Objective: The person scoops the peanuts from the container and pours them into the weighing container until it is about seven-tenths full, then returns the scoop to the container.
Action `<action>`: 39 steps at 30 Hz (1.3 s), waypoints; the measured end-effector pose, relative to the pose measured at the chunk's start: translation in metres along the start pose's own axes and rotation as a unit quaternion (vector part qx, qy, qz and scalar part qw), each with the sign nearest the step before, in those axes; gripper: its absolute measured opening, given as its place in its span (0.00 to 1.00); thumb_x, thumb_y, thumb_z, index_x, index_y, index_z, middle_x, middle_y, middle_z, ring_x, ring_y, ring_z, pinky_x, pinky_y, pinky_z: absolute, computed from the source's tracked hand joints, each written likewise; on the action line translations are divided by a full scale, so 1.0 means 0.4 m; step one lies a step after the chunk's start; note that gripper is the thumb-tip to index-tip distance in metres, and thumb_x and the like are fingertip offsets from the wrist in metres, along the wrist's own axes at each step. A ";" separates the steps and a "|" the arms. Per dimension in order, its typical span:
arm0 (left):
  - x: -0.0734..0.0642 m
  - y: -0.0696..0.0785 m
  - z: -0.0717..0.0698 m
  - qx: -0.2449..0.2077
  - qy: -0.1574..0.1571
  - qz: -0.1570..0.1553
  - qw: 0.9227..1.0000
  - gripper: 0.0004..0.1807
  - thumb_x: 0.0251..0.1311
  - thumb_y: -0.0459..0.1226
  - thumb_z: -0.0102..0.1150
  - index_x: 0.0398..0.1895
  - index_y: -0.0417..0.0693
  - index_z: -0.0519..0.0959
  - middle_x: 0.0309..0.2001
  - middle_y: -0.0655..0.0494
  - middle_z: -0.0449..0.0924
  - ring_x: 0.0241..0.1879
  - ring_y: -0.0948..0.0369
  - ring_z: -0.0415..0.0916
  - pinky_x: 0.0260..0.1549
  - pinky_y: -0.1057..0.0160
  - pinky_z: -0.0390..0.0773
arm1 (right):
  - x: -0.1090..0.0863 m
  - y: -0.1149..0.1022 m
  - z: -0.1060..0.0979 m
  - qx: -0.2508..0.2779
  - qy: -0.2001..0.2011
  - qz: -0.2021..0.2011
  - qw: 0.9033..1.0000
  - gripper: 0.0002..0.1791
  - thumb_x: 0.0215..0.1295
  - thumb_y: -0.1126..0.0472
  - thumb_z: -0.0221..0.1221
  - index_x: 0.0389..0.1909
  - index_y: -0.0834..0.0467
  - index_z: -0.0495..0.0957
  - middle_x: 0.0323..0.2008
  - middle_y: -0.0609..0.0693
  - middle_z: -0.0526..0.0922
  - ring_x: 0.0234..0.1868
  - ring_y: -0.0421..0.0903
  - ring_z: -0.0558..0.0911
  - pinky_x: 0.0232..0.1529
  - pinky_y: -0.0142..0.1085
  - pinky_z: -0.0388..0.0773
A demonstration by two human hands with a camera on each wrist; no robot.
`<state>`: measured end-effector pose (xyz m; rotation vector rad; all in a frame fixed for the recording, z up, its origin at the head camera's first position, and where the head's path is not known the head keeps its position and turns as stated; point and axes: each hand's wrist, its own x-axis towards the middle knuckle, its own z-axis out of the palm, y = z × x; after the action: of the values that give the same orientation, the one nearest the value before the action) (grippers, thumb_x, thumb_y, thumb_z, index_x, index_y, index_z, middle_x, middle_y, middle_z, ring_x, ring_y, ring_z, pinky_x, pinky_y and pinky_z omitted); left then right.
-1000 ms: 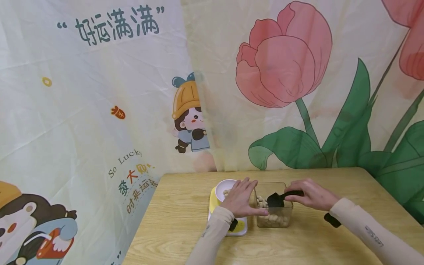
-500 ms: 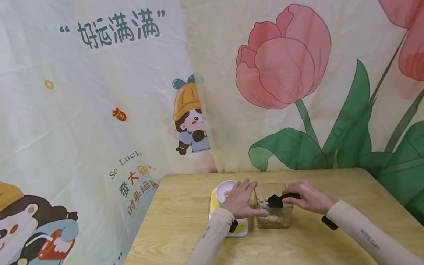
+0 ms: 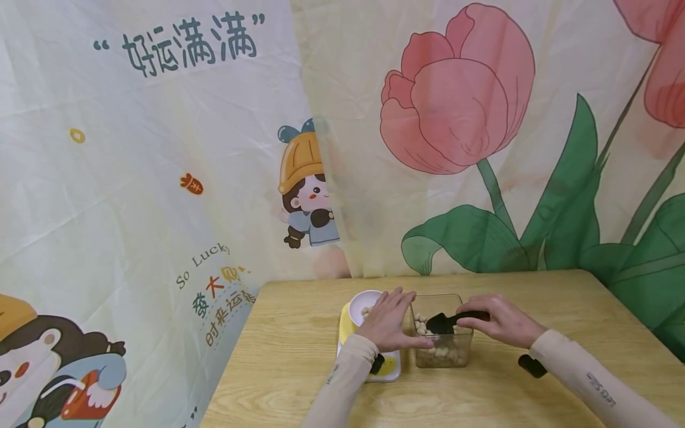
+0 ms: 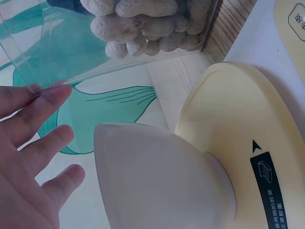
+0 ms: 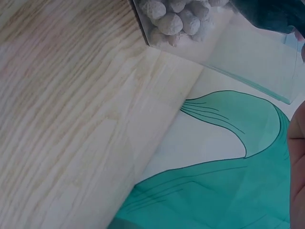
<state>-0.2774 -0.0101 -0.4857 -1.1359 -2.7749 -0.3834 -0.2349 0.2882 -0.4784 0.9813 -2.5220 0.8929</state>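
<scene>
A clear plastic box [image 3: 443, 356] holds unshelled peanuts [image 4: 147, 24]. My right hand [image 3: 500, 321] grips a black scoop [image 3: 441, 324] by its handle, from the box's right side. The scoop's head is inside the box, down among the peanuts. My left hand [image 3: 387, 324] has its fingers spread, with fingertips touching the box's rim at the left and the thumb along its front. Beneath and beside that hand, a white bowl [image 3: 360, 300] with some peanuts sits on a yellow and white kitchen scale [image 3: 345, 324]; the hand partly hides both.
Everything stands on a wooden table [image 3: 289, 351]. Behind it hangs a printed cloth [image 3: 364, 178] with tulips and cartoon figures, reaching the table's back edge. The scale stands just left of the box.
The scoop's head has shifted slightly left within the peanuts, and my right hand has moved a little with it. My left hand has kept its place on the box.
</scene>
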 end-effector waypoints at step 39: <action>0.003 -0.004 0.008 -0.009 0.001 -0.004 1.000 0.62 0.47 0.79 0.54 0.80 0.54 0.56 0.77 0.59 0.58 0.78 0.56 0.49 0.78 0.53 0.45 | -0.062 0.004 0.014 0.108 0.069 0.162 0.978 0.10 0.70 0.55 0.65 0.50 0.47 0.87 0.48 0.45 0.86 0.44 0.38 0.84 0.36 0.34 0.84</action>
<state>-0.2796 -0.0095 -0.4887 -1.1268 -2.7804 -0.4120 -0.2185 0.2980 -0.4950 0.5427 -2.5434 1.3044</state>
